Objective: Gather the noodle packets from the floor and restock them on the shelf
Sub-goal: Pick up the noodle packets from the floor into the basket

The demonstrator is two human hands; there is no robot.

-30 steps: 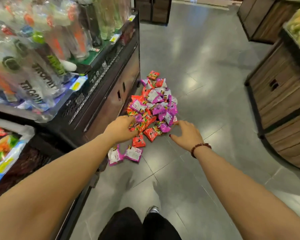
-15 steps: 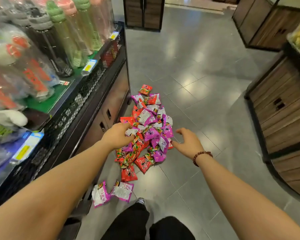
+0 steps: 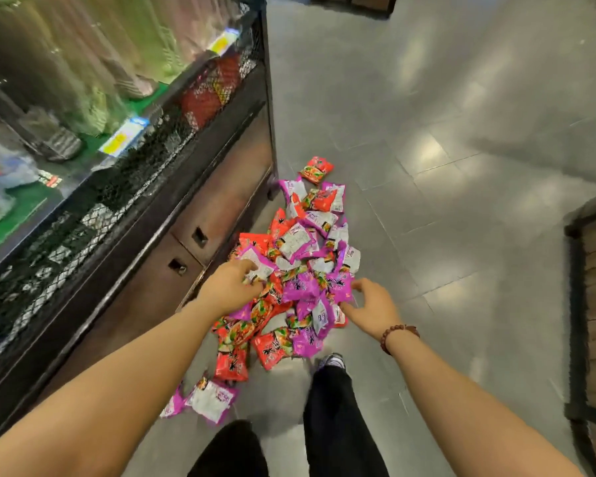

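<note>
Noodle packets, red and purple, lie heaped on the grey floor just right of the dark shelf unit. None has reached the shelf yet. What changes within the last second is the distance. The person moves in and bends lower, so the heap that sat farther off now lies right under the arms, with one shoe planted at its near edge.

Both hands come down with that move. A second ago they hung above the near side of the heap, and now they flank it. The left hand is at the left edge, fingers bent down onto a purple packet. The view is blurred there, and I cannot tell whether it has taken hold or is only touching. The right hand, with a beaded bracelet on its wrist, is at the right edge with thumb and fingers spread apart. It is holding nothing and is just short of, or brushing, the outer packets.

The heap keeps the same shape as before, so nothing looks lifted. Two stray packets lie apart on the near left, close to the foot of the shelf unit, and a single red one lies off the far end.

For the task, I judge that the approach is over and the first scoop is about to start, with the hands placed to press in from both sides. The slippery wrappers may slide out of a loose armful. The strays will probably need a second pass.
</note>
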